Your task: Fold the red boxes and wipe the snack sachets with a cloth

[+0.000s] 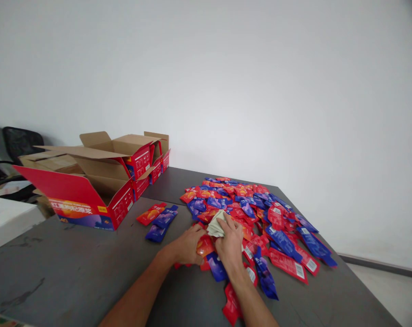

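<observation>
Right hand [230, 243] clamps a pale sachet bundle [215, 225]; left hand [187, 245] closes on a red sachet [205, 245] just beside it; sachet pile [277, 218] spreads rightward over the desk [72, 263].

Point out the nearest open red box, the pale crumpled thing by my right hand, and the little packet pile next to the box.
nearest open red box [83, 209]: head view, printed front flap.
pale crumpled thing [216, 225]: head view, its middle.
little packet pile [164, 219]: head view, top blue packet.
</observation>
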Available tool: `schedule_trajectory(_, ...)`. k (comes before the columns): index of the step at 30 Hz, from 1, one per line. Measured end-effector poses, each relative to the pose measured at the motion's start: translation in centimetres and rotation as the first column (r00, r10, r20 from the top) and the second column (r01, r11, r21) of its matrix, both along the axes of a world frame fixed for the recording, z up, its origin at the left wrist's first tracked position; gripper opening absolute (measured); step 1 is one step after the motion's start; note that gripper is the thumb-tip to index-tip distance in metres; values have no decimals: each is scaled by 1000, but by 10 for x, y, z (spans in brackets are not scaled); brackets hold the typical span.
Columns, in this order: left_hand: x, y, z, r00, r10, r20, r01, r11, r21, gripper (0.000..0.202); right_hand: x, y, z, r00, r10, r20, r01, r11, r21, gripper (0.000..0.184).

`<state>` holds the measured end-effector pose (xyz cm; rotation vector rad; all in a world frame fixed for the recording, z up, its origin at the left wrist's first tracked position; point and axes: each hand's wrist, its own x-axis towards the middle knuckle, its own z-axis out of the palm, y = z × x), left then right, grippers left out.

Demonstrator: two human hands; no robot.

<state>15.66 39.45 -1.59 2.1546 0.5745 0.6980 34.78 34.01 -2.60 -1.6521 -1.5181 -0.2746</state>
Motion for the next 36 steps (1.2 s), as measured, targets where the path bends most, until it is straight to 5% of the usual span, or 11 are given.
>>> schedule_trajectory(6, 3, 8, 8, 962, 152, 228, -62, 931, -359, 33, -2, 0, 3, 1000, 14, -25, -13, 1000, 22, 64)
schedule_trajectory(10, 8, 14, 14, 837, 412, 361, -57, 721, -691, 31, -3, -1, 8, 996, 65, -66, -63, 997, 34, 67)
schedule_trajectory(13, 10, 15, 19, 730, 519, 445, 126, 538, -833, 29, -11, -3, 8, 979, 195, -58, -191, 979, 67, 69)
schedule_trajectory(15, 11, 15, 21, 668, 548, 503, 242, 480, -843, 28, -20, -6, 7, 952, 305, -11, -303, 950, 72, 72)
schedule_trajectory(19, 12, 17, 17, 624, 531, 574, 352, 464, -813, 30, -40, -12, 6, 867, 478, 141, -473, 878, -72, 84)
schedule_trajectory(22, 12, 18, 11, 640, 523, 563, 346, 459, -819, 32, -46, -14, 6, 862, 475, 177, -450, 878, -165, 88)
schedule_trajectory(30, 24, 2, 13, 718, 370, 589, 431, 428, -794, 38, -25, -5, 2, 966, 224, 132, -223, 975, -24, 87)
schedule_trajectory(33, 26, 0, 17, 697, 413, 586, 425, 421, -801, 38, -28, -6, 3, 955, 257, 150, -258, 966, -11, 84)
schedule_trajectory(36, 21, 5, 22, 703, 445, 554, 427, 358, -830, 34, -37, -9, 6, 919, 352, 179, -347, 936, -60, 83)
